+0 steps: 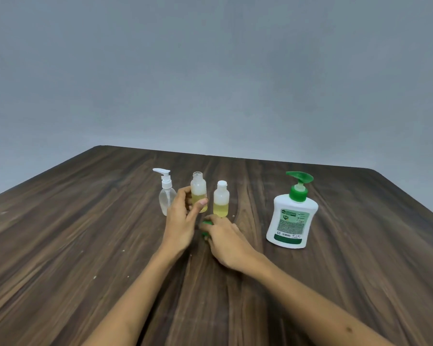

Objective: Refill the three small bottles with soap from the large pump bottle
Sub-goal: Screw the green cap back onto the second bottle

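Grasping the uncapped middle bottle (198,193) with the left hand (180,221), thumb across its front and fingers behind, base on or just above the wooden table (85,233); roughly half full of yellow soap. Just right of that grip: right hand (226,242) curled over a green cap (206,223), blurred, so cannot tell whether pinched or only covered. Beside the grip on the left, clear small pump bottle (166,196), seemingly empty; just right, capped small bottle (221,199), also half yellow. Well apart to the right, large pump bottle (292,213). Probably recapping or just uncapped; next, either threading the cap squarely onto the neck or bringing the open mouth under the pump spout
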